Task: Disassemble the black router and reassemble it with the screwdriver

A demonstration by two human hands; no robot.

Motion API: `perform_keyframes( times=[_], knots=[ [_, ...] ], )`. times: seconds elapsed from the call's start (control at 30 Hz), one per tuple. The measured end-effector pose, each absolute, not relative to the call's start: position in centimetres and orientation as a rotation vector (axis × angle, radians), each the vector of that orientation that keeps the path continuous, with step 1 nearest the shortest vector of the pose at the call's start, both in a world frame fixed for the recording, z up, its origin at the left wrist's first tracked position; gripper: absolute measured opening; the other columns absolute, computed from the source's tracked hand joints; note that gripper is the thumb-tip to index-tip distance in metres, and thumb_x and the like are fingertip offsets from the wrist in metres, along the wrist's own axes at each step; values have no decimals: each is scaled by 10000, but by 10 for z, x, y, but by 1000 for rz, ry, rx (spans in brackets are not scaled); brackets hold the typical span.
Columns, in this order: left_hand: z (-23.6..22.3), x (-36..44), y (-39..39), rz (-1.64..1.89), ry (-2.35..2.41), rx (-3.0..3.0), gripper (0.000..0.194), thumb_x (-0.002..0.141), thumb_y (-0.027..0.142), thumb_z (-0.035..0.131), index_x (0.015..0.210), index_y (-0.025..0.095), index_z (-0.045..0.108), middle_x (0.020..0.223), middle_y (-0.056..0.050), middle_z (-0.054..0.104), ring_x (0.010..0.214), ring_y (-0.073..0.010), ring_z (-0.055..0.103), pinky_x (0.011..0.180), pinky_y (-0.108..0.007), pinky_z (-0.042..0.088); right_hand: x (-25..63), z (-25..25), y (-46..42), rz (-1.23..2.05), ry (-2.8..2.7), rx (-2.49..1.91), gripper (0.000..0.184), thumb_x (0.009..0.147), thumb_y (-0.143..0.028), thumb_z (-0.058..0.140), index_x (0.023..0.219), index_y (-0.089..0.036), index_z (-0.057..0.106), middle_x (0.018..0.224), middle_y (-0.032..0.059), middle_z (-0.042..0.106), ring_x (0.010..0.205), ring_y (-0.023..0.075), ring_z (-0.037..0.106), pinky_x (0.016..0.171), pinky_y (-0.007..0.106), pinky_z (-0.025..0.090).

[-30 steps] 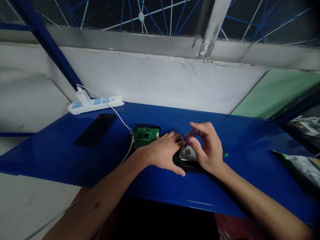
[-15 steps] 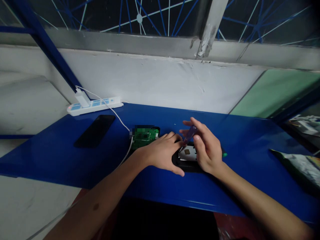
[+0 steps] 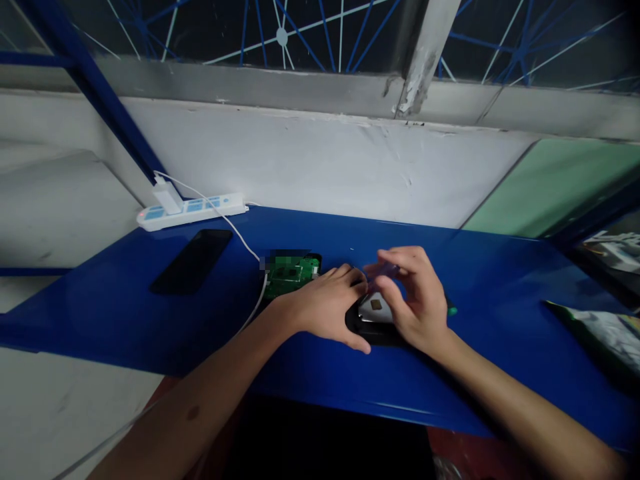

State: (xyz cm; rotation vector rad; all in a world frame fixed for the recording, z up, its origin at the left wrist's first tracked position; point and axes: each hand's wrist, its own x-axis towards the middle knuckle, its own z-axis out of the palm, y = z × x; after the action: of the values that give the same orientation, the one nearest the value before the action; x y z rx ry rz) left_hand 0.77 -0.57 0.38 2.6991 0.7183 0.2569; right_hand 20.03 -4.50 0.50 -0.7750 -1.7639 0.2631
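My left hand [image 3: 327,298] spans the left end of a black device casing [image 3: 379,333], thumb at the near edge and fingers toward the far edge, steadying it on the table. Inside the casing lies a silvery metal plate [image 3: 369,312] with a small brown square. My right hand [image 3: 423,303] is closed round the translucent purple handle of a screwdriver [image 3: 389,270], tilted over the plate; its tip is hidden. Left of the casing, beside my left fingers, sits a green circuit board [image 3: 287,275] in a dark shell. Behind my right hand a small green tip [image 3: 452,311] shows.
A dark phone [image 3: 191,262] lies on the blue table [image 3: 310,383] at the left. A white power strip [image 3: 193,213] with a plugged-in charger [image 3: 168,197] stands behind it. Its white cable [image 3: 237,233] runs past the board. A shiny packet [image 3: 600,340] lies at the right edge.
My right hand has shifted slightly, its fingers folding lower round the screwdriver, whose handle now leans further over. My left hand stays on the casing.
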Motion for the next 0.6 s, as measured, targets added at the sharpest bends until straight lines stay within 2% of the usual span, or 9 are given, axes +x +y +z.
perform_keyframes(
  times=[0.1,0.17,0.23,0.3,0.4,0.47,0.6],
  knots=[
    [4,8,-5,277,708,2698,962,678,711,786,1430,195,481,1505,-197,453,1378,-447,399,1095,-593,372,201,8,-48,306,-1790,-773,460,1010,-153,459,1438,-315,505,1278,98,618,1032,222,700,851,464,612],
    [5,8,-6,262,724,2712,973,669,731,777,1423,188,487,1491,-199,462,1336,-446,435,1079,-590,388,201,8,-48,294,-1801,-788,501,1013,-142,449,1483,-317,455,1275,93,640,1020,212,697,869,461,607],
    [7,9,-6,234,742,2725,965,668,734,776,1413,188,498,1454,-188,499,1265,-426,493,1062,-576,405,202,6,-46,255,-1787,-814,541,990,-147,524,1496,-317,438,1176,81,663,976,209,683,825,439,613],
    [7,9,-6,214,750,2730,943,670,732,777,1395,186,517,1409,-178,538,1227,-411,518,1057,-560,410,202,4,-43,194,-1762,-828,543,946,-162,625,1450,-316,491,1042,58,651,910,206,656,755,412,610],
    [7,10,-7,213,755,2719,934,665,722,791,1374,170,536,1382,-189,557,1264,-423,491,1070,-561,394,203,5,-40,120,-1749,-806,446,891,-178,718,1303,-308,604,937,33,613,838,194,618,688,379,580],
    [7,10,-7,229,750,2704,909,661,696,810,1357,174,549,1384,-187,555,1275,-423,483,1068,-564,397,203,6,-41,130,-1767,-786,397,908,-185,696,1278,-302,615,978,44,620,838,191,621,690,380,577],
    [7,9,-7,285,711,2694,874,674,673,812,1356,197,544,1425,-172,524,1288,-418,475,1075,-574,393,204,8,-44,204,-1804,-769,400,984,-190,542,1368,-299,568,1156,92,633,949,222,672,787,453,607]
  ],
)
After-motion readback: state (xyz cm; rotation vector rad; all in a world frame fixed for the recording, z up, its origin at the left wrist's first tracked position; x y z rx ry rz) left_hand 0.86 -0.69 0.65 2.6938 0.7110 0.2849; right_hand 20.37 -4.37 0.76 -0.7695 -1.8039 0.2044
